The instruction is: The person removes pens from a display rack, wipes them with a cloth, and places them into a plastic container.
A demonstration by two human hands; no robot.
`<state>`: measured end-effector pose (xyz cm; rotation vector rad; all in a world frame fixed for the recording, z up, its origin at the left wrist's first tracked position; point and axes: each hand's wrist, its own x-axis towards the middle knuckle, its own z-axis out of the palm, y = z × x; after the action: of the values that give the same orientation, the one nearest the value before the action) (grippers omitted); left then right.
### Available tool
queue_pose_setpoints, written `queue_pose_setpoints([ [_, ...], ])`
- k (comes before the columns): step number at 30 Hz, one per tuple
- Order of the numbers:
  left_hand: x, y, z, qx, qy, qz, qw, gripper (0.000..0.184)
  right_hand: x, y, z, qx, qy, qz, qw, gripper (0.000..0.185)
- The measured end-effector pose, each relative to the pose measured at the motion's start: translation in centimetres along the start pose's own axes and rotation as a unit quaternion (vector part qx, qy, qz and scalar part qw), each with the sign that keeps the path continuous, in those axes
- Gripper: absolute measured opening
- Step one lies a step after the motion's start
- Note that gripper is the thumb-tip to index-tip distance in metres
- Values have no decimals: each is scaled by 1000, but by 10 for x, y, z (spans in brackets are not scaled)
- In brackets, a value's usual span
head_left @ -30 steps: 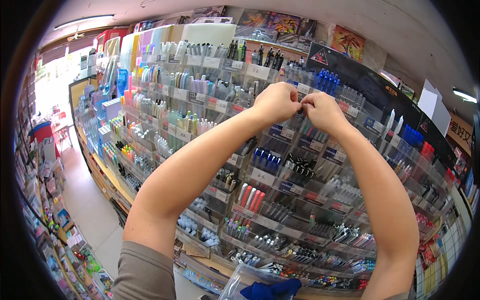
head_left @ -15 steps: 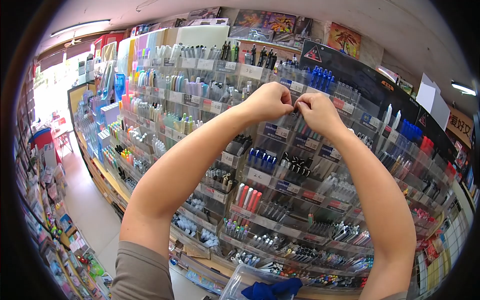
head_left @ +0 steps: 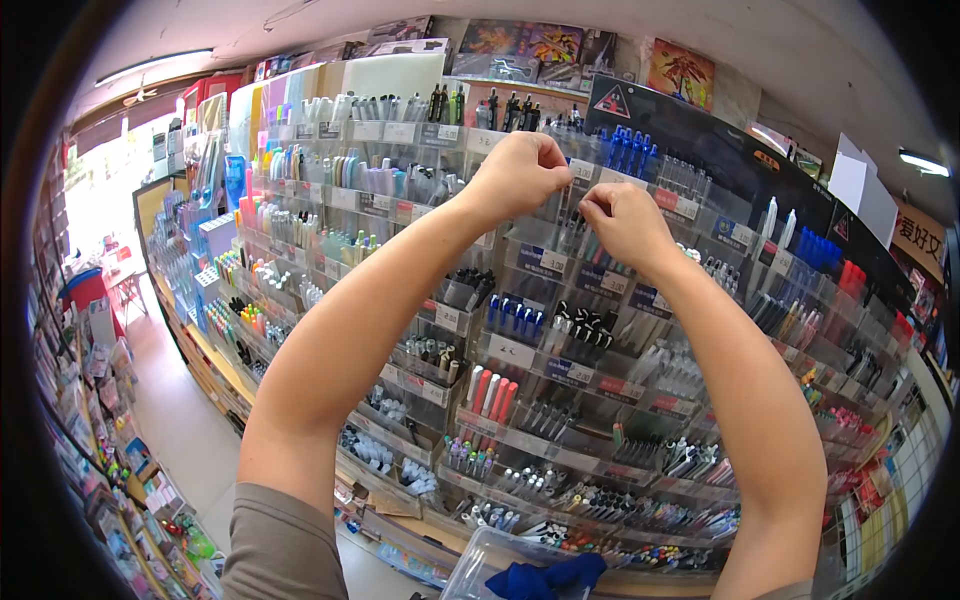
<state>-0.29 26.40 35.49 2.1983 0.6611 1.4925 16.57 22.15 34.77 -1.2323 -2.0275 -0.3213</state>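
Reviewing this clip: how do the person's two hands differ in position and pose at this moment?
The left hand sits higher in the picture than the right hand. The left hand's fingers point toward the right, while the right hand's point toward the left. The right hand is below the blue pens; the left hand is off to their left.

Both are bare and raised before the pen rack. Whether either holds something is unclear.

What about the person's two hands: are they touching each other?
No, a visible gap separates the left hand's fingertips from the right hand in front of the pen display.
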Motion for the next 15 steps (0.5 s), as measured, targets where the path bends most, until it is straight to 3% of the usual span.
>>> queue_pose_setpoints([
  [6,-10,-7,8,89,-65,25,994,10,1,3,2,-6,10,-2,1000,19],
  [10,-10,-3,7,118,-68,-25,990,14,2,2,2,-38,15,-7,999,20],
  [13,-3,-13,7,171,-68,69,981,16,-1,-5,-1,-20,1,25,999,21],
  [15,-4,-15,8,190,-117,63,973,17,-2,-3,0,-3,-2,24,1000,21],
])
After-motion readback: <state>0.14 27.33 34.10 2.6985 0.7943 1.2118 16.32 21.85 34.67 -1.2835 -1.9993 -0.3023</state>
